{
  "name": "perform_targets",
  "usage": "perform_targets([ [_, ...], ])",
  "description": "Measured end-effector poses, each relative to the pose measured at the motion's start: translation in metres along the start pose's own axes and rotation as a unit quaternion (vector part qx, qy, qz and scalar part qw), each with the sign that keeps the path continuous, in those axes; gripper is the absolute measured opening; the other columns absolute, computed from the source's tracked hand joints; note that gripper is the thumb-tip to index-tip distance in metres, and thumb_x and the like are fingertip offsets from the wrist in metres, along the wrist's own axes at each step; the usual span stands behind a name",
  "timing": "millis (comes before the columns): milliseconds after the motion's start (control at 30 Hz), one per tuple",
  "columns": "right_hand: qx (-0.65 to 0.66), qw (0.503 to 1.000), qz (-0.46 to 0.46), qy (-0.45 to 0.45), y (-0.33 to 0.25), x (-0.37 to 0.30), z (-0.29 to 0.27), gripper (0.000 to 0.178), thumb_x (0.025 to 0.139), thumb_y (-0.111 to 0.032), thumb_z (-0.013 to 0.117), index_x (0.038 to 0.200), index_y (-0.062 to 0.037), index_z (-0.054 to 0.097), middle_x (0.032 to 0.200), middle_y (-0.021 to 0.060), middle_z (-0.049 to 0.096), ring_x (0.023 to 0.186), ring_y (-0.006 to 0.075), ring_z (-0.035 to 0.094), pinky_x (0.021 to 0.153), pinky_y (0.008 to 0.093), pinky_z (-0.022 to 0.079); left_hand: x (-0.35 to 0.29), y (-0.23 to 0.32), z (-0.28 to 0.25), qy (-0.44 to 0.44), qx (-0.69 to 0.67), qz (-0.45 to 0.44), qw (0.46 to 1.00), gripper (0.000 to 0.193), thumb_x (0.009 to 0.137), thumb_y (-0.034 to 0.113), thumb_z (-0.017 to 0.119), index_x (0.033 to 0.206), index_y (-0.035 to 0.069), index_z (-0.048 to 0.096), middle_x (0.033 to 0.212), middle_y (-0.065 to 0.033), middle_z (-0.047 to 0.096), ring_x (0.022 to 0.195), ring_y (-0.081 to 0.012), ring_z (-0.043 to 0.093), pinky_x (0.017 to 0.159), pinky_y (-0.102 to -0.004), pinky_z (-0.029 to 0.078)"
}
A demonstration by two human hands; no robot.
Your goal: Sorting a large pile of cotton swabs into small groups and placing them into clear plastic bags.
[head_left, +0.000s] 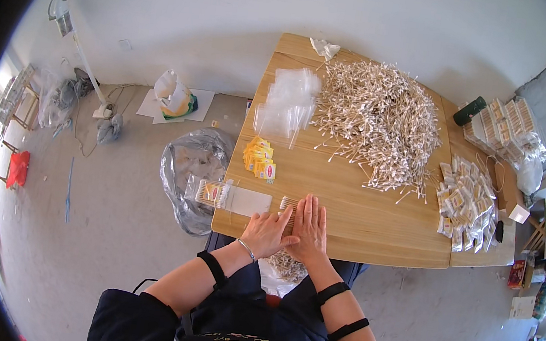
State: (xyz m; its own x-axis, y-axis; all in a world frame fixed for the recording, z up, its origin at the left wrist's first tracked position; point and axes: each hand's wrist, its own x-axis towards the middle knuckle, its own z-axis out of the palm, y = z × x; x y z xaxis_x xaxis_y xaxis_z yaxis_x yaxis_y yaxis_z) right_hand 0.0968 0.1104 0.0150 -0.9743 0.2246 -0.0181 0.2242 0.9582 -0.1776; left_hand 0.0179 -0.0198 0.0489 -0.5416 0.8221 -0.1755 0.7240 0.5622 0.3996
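A short row of cotton swabs (287, 203) lies at the table's near edge, partly hidden by my hands. My left hand (266, 233) rests at its left side with the index finger stretched forward and the thumb reaching across toward the other hand. Flat beside it, fingers straight and held together, my right hand (309, 232) covers the row's right side. To the left are a white card strip (249, 202) and a clear pack of cotton swabs with a yellow label (211, 192). Farther forward sits a small pile of yellow label cards (259, 158).
A large heap of loose cotton swabs (383, 122) covers the table's far middle, beside clear plastic bags (287, 105). Filled packs (468, 203) pile up at the right. A grey-lined bin (194, 155) stands left of the table. More swabs (287, 266) lie in my lap.
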Motion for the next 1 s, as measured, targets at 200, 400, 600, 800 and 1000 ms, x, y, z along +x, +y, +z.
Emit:
perform_targets([
  [200, -0.008, 1.0, -0.001, 0.005, 0.0, 0.0, 0.002, 0.093, 0.075, -0.04, 0.059, 0.145, 0.0068, 0.019, 0.154, 0.0246, 0.013, 0.145, 0.0366, 0.011, 0.117, 0.0481, 0.008, -0.002, -0.002, 0.005, 0.011, 0.014, 0.012, 1.0, 0.083, 0.086, 0.064, 0.048, 0.142, 0.005, 0.033, 0.113, -0.018, 0.061, 0.103, -0.035, 0.058, 0.086, -0.0481, 0.041],
  [400, -0.022, 1.0, 0.002, 0.01, 0.004, 0.0, 0.006, 0.096, 0.075, -0.045, 0.059, 0.145, 0.0073, 0.02, 0.154, 0.0248, 0.013, 0.145, 0.0368, 0.011, 0.117, 0.0481, 0.008, 0.006, 0.004, -0.007, -0.032, -0.006, -0.016, 0.999, 0.083, 0.086, 0.063, 0.048, 0.143, 0.005, 0.03, 0.107, -0.0193, 0.063, 0.099, -0.0365, 0.061, 0.084, -0.0502, 0.044],
  [600, -0.026, 0.999, -0.006, 0.027, 0.004, 0.0, 0.01, 0.099, 0.074, -0.051, 0.059, 0.144, 0.0078, 0.02, 0.153, 0.0253, 0.013, 0.144, 0.0375, 0.01, 0.117, 0.0482, 0.009, 0.011, 0.0, -0.003, -0.023, 0.004, -0.008, 1.0, 0.085, 0.086, 0.064, 0.046, 0.144, 0.005, 0.028, 0.104, -0.0179, 0.066, 0.094, -0.032, 0.065, 0.081, -0.0474, 0.045],
  [800, -0.018, 1.0, -0.01, 0.022, 0.002, 0.0, 0.009, 0.1, 0.074, -0.053, 0.057, 0.144, 0.008, 0.02, 0.153, 0.0257, 0.013, 0.144, 0.0379, 0.01, 0.117, 0.0488, 0.008, 0.008, -0.003, -0.002, -0.004, 0.02, 0.007, 1.0, 0.082, 0.088, 0.061, 0.047, 0.145, 0.005, 0.027, 0.098, -0.0189, 0.067, 0.088, -0.0334, 0.066, 0.078, -0.0465, 0.047],
  [1000, -0.004, 1.0, 0.001, 0.029, 0.0, 0.0, 0.008, 0.093, 0.077, -0.051, 0.053, 0.143, 0.0086, 0.024, 0.153, 0.0262, 0.015, 0.144, 0.0383, 0.011, 0.117, 0.0495, 0.008, 0.019, -0.002, -0.007, -0.035, -0.023, -0.026, 0.999, 0.072, 0.093, 0.049, 0.048, 0.144, 0.004, 0.025, 0.077, -0.019, 0.068, 0.074, -0.0359, 0.068, 0.07, -0.0474, 0.052],
])
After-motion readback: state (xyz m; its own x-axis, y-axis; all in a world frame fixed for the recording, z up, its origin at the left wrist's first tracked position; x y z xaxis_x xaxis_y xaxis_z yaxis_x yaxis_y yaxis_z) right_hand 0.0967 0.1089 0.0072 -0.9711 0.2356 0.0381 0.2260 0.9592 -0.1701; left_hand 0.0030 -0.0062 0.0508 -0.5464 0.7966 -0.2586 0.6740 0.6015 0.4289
